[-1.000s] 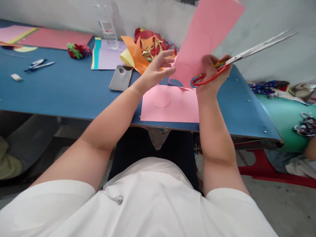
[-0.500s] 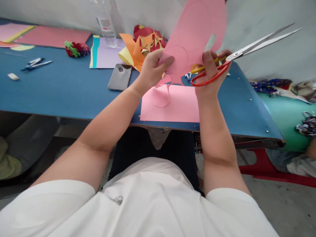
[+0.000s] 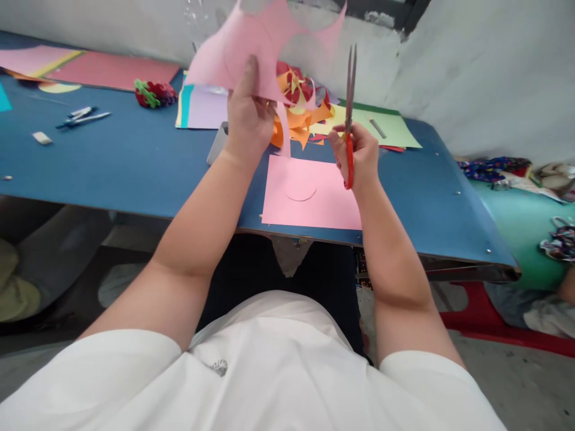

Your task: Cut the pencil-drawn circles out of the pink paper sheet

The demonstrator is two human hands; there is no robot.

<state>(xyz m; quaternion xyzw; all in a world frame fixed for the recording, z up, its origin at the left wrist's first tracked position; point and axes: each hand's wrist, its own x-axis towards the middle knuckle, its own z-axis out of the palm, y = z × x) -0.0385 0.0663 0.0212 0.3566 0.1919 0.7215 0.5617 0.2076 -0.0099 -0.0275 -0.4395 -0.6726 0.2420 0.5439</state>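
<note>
My left hand [image 3: 251, 117] grips a pink sheet of paper [image 3: 233, 60], raised above the table, with its thumb on the front. Round cut-outs leave the sheet's edges curved, and a thin strip dangles from it. In my right hand [image 3: 362, 152] is a pair of scissors [image 3: 349, 102] with orange-red handles, blades together and pointing up. Below both hands, a flat pink sheet [image 3: 332, 194] lies at the table's front edge. A cut pink circle [image 3: 300, 188] rests on it. Several orange, red and yellow paper scraps [image 3: 299, 120] are heaped behind my hands.
On the blue table [image 3: 135, 161] to the left are pens [image 3: 83, 118], an eraser [image 3: 42, 138] and a red-green fuzzy bundle [image 3: 155, 94]. A phone [image 3: 218, 143] is partly behind my left arm. Light-green paper [image 3: 386, 127] lies at the back right, near the wall.
My left hand has moved up and left with the pink sheet, which has turned. My right hand has come off the sheet and moved left; the scissors have swung upright and their blades have closed.
</note>
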